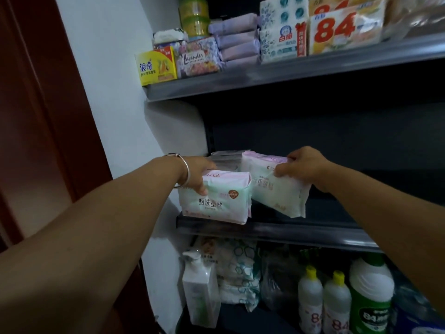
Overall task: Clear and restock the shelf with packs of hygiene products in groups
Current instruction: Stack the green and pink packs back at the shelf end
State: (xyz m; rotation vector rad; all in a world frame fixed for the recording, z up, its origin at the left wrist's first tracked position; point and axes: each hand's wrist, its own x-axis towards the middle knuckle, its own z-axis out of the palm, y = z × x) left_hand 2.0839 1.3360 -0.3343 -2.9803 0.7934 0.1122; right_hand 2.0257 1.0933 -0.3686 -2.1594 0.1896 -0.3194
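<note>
Two pink-green packs at our middle shelf (265, 231), our left hand (196, 174) gripping the left pack (214, 201), our right hand (303, 167) pinching the right pack (277, 191)

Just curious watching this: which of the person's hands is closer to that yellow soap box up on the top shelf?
Left. The left hand, gripping a pack, sits below the yellow soap box, slightly to its right. The right hand, holding another pack, is farther right.
</note>
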